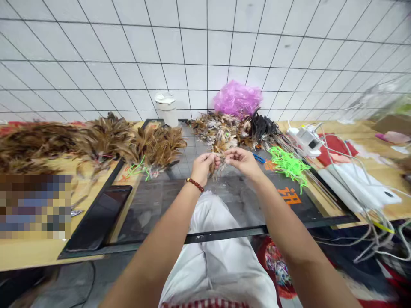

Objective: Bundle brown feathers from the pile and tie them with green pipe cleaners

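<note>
My left hand (204, 166), with a red bead bracelet (195, 184) on the wrist, is closed around a small bunch of brown feathers (217, 161) above a glass table top (160, 201). My right hand (241, 160) pinches the same bunch from the right side. Just beyond the hands lies a loose pile of mixed brown and grey feathers (218, 128). A blue-handled tool (258, 158) rests on the glass right of my right hand.
Bundles of brown feathers (96, 143) lie at the left, black feathers (263, 126) and neon green ties (287, 164) at the right. A dark phone (101, 216), a white cup (167, 109), a pink plastic bag (237, 98), and white devices with cables (353, 184) surround them.
</note>
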{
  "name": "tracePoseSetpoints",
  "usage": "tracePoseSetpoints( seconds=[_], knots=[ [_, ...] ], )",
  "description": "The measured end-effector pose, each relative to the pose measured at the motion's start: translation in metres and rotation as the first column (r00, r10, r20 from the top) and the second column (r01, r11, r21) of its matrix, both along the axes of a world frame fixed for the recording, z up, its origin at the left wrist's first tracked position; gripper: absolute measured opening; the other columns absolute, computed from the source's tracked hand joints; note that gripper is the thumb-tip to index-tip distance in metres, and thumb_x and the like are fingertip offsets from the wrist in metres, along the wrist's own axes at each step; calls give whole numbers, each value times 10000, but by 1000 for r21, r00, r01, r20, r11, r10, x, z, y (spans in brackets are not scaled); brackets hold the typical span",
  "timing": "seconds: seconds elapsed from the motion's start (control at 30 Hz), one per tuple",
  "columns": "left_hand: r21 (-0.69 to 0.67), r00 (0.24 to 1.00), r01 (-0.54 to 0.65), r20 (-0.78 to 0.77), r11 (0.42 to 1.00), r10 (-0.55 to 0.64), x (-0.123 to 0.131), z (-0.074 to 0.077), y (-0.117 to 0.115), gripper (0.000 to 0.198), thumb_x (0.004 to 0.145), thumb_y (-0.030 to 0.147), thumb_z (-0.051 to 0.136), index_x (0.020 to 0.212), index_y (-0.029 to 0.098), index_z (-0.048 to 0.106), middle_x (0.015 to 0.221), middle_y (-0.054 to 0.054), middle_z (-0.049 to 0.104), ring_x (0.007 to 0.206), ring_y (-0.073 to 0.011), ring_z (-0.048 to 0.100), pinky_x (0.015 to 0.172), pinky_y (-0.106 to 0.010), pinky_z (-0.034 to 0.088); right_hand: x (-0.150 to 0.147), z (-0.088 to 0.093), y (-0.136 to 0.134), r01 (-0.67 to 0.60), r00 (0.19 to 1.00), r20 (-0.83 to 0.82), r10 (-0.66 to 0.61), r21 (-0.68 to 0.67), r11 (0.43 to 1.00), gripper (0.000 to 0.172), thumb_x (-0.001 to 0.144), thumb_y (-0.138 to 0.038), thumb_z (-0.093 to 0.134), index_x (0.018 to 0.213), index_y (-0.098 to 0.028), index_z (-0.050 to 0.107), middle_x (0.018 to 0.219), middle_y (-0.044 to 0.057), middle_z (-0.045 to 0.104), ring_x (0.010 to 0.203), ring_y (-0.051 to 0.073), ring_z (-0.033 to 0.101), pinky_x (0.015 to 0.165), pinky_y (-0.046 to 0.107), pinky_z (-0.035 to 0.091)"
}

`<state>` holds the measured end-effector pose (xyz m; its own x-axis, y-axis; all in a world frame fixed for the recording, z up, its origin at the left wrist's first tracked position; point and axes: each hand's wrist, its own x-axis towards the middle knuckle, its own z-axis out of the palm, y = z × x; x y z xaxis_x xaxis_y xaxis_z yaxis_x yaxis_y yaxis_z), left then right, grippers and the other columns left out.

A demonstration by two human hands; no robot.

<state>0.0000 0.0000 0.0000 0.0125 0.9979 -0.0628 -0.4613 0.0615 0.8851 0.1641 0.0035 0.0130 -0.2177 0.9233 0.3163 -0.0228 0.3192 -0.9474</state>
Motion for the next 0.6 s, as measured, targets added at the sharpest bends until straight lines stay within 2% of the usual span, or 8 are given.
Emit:
tracePoseSetpoints(
  seconds=[0.13,0.3,0.43,0.6],
  knots=[
    [-17,989,123,-82,992,-124,6,1,-6,226,700,295,730,687,97,621,587,-38,635,495,-98,579,488,-212,473,-8,-8,1,103,993,48,-110,122,987,241,674,-253,730,894,-169,679,718,5,687,644,125,617,669,281,502],
    [-95,973,206,-90,974,-214,6,4,-10,234,709,299,734,732,94,623,601,-35,634,489,-92,578,498,-221,489,-11,-13,-1,199,958,133,-254,330,923,185,739,-213,659,917,-197,707,832,26,722,759,159,666,764,308,526],
    [-130,964,243,-76,961,-254,3,7,-9,204,721,263,726,775,85,642,609,-30,631,482,-81,571,496,-212,482,-10,-14,-3,193,928,217,-302,414,890,258,788,-201,612,1030,-215,700,893,36,738,822,178,692,826,330,535],
    [-133,975,203,-65,970,-212,2,6,-9,205,698,258,744,739,93,629,570,-2,598,439,-60,530,453,-189,439,-11,-16,-3,128,883,344,-320,479,868,333,863,-214,534,1175,-215,647,1022,69,732,940,192,691,897,347,524]
  ],
)
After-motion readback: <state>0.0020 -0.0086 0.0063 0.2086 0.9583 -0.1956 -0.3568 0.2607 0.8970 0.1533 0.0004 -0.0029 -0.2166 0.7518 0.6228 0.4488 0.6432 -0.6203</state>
